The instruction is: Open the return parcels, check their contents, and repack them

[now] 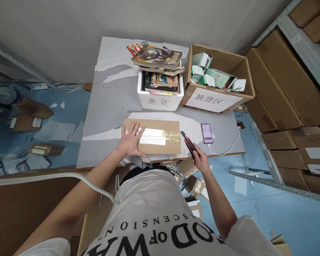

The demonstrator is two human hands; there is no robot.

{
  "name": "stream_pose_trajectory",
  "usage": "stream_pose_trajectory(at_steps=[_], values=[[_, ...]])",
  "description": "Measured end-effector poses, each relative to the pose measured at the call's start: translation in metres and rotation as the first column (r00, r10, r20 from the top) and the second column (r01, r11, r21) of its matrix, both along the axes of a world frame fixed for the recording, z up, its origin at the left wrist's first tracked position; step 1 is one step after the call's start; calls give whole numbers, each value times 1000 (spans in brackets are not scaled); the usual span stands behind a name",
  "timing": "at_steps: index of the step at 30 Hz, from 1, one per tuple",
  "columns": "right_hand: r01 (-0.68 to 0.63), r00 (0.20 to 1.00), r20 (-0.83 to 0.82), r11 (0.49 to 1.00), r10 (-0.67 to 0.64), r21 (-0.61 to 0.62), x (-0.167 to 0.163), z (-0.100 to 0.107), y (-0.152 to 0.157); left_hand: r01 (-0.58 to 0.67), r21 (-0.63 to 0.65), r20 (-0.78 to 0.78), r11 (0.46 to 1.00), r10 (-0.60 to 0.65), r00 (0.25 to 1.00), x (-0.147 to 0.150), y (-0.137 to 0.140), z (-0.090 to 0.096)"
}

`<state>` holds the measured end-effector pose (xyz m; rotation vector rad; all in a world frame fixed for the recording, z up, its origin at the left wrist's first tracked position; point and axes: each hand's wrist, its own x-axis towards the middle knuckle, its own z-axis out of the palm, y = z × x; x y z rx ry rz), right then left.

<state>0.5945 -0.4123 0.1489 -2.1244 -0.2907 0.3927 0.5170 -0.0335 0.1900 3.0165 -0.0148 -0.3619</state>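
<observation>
A taped brown cardboard box point(173, 145) with a white label point(150, 141) on top lies flat near the table's front edge. My left hand point(132, 140) rests on its left end, fingers spread and pressed flat. Just off the box's right end, my right hand point(200, 159) grips a red and black utility knife point(191, 146). The knife's tip points up and left toward the box, close beside its right edge. Whether the tip touches the cardboard I cannot tell.
Behind the box stand a white bin point(160, 102) heaped with books and a carton point(218, 106) of small green-white boxes. A phone point(207, 133) with a white cable lies right on the table point(109, 103). Shelving with cartons point(276, 78) flanks the right; floor cartons lie left.
</observation>
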Motion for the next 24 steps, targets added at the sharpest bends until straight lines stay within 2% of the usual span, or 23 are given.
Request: stream_pose_trajectory(at_steps=[4, 9, 15, 20, 24], values=[[-1, 999, -34, 1000, 0, -8, 5, 14, 3, 6, -5, 5, 1000, -6, 1000, -1, -1, 1], [-95, 992, -94, 994, 89, -61, 30, 34, 5, 47, -12, 26, 999, -46, 999, -4, -18, -1], [-253, 960, -150, 961, 235, -115, 55, 38, 1, -55, -65, 60, 996, 59, 996, -6, -33, -8], [-313, 944, -142, 943, 297, -110, 47, 38, -10, -109, -92, 33, 990, 112, 993, -9, -32, -7], [-277, 948, -186, 957, 258, -85, 30, 39, -15, -121, -90, 15, 989, 123, 992, -10, -33, -7]])
